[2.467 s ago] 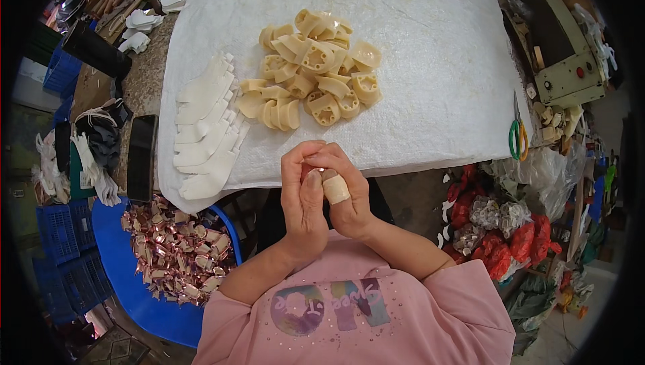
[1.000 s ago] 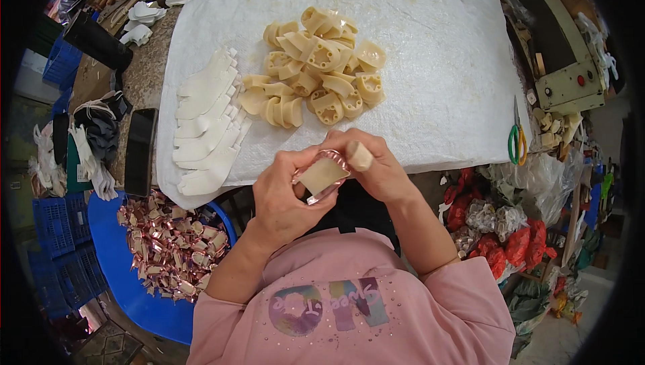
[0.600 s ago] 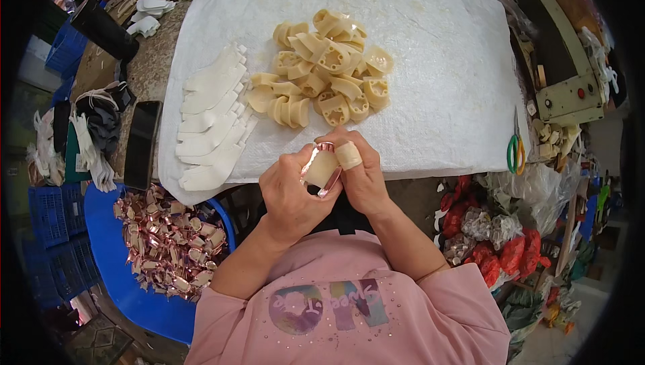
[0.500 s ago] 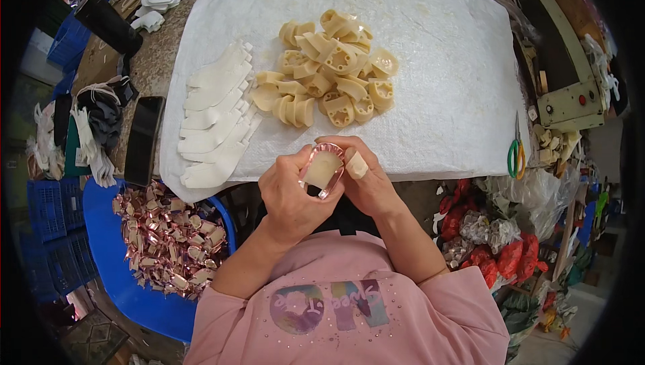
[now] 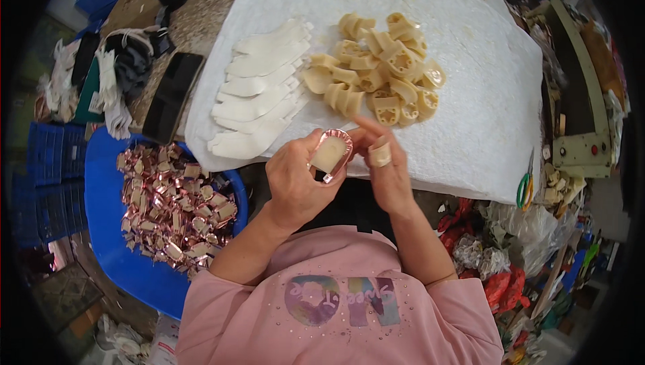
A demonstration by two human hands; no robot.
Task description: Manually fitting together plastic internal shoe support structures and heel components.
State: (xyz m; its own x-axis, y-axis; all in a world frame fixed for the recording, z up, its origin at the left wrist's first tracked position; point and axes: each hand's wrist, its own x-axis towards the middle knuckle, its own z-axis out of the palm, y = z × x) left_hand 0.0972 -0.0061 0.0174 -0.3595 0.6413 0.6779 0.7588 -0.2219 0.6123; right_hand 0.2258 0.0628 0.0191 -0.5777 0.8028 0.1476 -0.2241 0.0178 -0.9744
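Note:
A small shoe heel (image 5: 329, 155), with a beige flat face inside a pleated rim of shiny pink covering, sits in my left hand (image 5: 295, 175). The fingers of that hand are closed around it. Close beside its right edge is my right hand (image 5: 388, 173), its fingers stretched out and slightly blurred. A beige wrap (image 5: 379, 152) covers part of the right thumb. Beyond my hands lies a pile of bare beige heels (image 5: 390, 62) on the white sheet. To its left, white curved cut pieces (image 5: 259, 89) overlap in a fanned row.
A blue tub (image 5: 111, 230) at the left holds many pink-covered heels (image 5: 171, 207). A black phone (image 5: 173, 96) lies on the table left of the white sheet (image 5: 470, 116). Scissors (image 5: 524, 190) rest near its right front corner. Plastic bags (image 5: 500, 288) lie lower right.
The view has shifted, so the table and tub sit differently in it. My right hand has drawn slightly away from the heel, fingers extending. The left hand still holds the heel.

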